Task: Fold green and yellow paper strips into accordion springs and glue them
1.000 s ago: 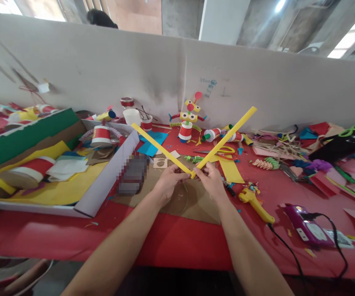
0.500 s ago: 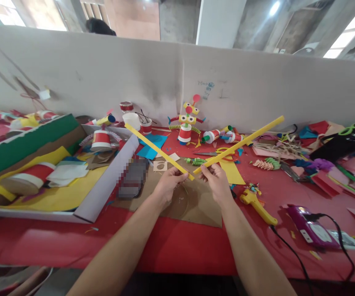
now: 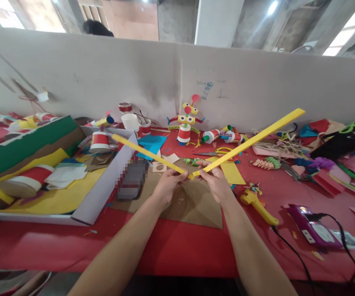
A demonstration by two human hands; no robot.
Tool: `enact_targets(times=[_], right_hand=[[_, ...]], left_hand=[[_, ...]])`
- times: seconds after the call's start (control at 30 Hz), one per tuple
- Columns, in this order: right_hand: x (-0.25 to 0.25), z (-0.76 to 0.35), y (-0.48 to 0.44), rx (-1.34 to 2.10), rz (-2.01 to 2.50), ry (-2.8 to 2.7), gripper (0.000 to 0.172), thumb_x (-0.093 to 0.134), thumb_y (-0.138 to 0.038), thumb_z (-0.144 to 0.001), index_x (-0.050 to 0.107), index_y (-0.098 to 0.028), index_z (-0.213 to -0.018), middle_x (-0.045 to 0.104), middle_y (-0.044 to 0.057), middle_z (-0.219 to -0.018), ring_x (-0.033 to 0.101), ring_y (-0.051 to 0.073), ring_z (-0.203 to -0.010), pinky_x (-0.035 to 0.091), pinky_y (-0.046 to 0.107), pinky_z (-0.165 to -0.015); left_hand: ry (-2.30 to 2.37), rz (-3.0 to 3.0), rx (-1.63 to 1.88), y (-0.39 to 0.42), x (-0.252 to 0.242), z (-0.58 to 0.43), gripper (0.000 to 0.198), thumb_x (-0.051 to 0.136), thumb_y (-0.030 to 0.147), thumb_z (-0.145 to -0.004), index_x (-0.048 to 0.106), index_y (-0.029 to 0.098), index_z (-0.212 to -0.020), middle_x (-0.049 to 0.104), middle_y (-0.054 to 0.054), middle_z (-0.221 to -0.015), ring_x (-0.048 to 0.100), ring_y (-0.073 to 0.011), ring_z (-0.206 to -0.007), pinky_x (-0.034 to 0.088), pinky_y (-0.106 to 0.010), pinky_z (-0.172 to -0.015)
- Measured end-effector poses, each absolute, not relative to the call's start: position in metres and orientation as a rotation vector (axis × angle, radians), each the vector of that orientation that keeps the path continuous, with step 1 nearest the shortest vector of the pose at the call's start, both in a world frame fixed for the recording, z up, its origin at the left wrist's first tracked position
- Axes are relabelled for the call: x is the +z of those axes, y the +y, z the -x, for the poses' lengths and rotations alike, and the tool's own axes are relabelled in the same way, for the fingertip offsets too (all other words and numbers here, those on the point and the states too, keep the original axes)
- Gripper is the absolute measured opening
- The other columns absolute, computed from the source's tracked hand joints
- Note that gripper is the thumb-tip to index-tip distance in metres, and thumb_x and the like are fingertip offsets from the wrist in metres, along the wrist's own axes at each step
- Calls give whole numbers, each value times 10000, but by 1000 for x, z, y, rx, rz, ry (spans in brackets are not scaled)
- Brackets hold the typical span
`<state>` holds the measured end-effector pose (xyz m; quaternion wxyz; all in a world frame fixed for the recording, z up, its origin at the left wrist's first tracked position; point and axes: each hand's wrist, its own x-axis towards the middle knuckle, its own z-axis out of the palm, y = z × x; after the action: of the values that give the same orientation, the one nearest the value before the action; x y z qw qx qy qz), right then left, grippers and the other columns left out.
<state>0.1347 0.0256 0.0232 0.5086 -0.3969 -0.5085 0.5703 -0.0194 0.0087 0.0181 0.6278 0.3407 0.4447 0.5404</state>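
Two long yellow paper strips meet end to end in front of me, above a brown cardboard sheet (image 3: 202, 205). My left hand (image 3: 167, 187) pinches the near end of the left yellow strip (image 3: 146, 154), which runs up and away to the left. The fingers of my right hand (image 3: 216, 183) are closed on the near end of the right yellow strip (image 3: 251, 140), which slants up to the right. The two held ends touch between my thumbs.
A red cloth (image 3: 177, 246) covers the table. An open box (image 3: 103, 189) of paper scraps and cups lies at left. A paper-cup figure (image 3: 185, 125), scissors (image 3: 223, 153), a yellow glue gun (image 3: 257, 205) and a purple device (image 3: 311, 230) with a cable lie around.
Both strips have swung outward and lower, from a narrow V to a wide one. My hands stayed together over the cardboard.
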Motion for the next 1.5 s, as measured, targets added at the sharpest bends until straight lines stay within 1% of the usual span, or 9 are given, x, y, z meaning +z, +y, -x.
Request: enact_targets(times=[0.1, 0.2, 0.4, 0.53, 0.7, 0.87, 1.1, 1.3, 1.5], right_hand=[[23, -135, 26, 1333, 1012, -1284, 310, 630, -322, -706, 583, -180, -977, 588, 1, -747, 569, 125, -652, 440, 261, -638], [23, -135, 26, 1299, 1038, -1316, 301, 645, -344, -694, 591, -179, -940, 601, 3, -719, 573, 135, -654, 430, 255, -617], [24, -135, 26, 1312, 1079, -1210, 258, 678, -372, -649, 623, -173, -803, 571, -22, -601, 527, 115, -579, 393, 245, -581], [23, -137, 28, 1305, 1067, -1165, 255, 683, -359, -641, 627, -169, -801, 553, -30, -578, 495, 103, -550, 367, 237, -548], [25, -137, 27, 1314, 1055, -1120, 254, 704, -337, -624, 617, -170, -795, 572, -28, -582, 496, 99, -538, 358, 229, -522], [26, -136, 25, 1306, 1128, -1212, 262, 694, -390, -629, 635, -149, -711, 562, -14, -532, 469, 100, -496, 356, 237, -492], [21, -139, 26, 1275, 1156, -1366, 280, 675, -404, -655, 645, -155, -781, 629, 9, -625, 556, 124, -573, 415, 242, -540], [18, -137, 27, 1273, 1137, -1418, 283, 685, -402, -640, 644, -147, -756, 634, 9, -624, 567, 127, -568, 414, 245, -540], [17, -133, 26, 1339, 1119, -1391, 246, 669, -370, -665, 627, -159, -786, 617, -10, -600, 562, 115, -545, 404, 231, -521]], left_hand=[[1059, -740, 1216, 10, 17, 20, 233, 715, 213, -591, 669, 139, -806, 616, -12, -621, 529, -84, -534, 368, -216, -528], [1050, -723, 1248, 11, 17, 20, 158, 691, 189, -610, 664, 126, -752, 607, -12, -614, 514, -67, -506, 356, -202, -500], [893, -733, 1246, 7, 22, 19, 184, 719, 191, -598, 640, 136, -755, 639, -32, -694, 593, -107, -651, 428, -213, -624], [988, -783, 1226, 5, 23, 19, 188, 733, 249, -599, 636, 132, -710, 640, -34, -644, 569, -97, -584, 408, -211, -567], [1102, -809, 1217, 8, 18, 21, 223, 724, 325, -613, 640, 126, -669, 650, -52, -617, 552, -97, -539, 354, -212, -495], [1058, -798, 1174, 10, 16, 20, 230, 727, 329, -607, 653, 125, -681, 662, -67, -645, 598, -131, -603, 395, -228, -537], [1037, -835, 1112, 8, 17, 18, 233, 719, 336, -614, 670, 123, -695, 642, -58, -600, 571, -119, -566, 406, -235, -543], [964, -864, 1071, 7, 19, 21, 235, 742, 245, -573, 682, 124, -765, 668, -69, -708, 583, -131, -634, 407, -246, -582], [972, -898, 1072, 6, 21, 20, 183, 715, 224, -600, 671, 124, -747, 659, -67, -709, 561, -124, -623, 375, -231, -544]])
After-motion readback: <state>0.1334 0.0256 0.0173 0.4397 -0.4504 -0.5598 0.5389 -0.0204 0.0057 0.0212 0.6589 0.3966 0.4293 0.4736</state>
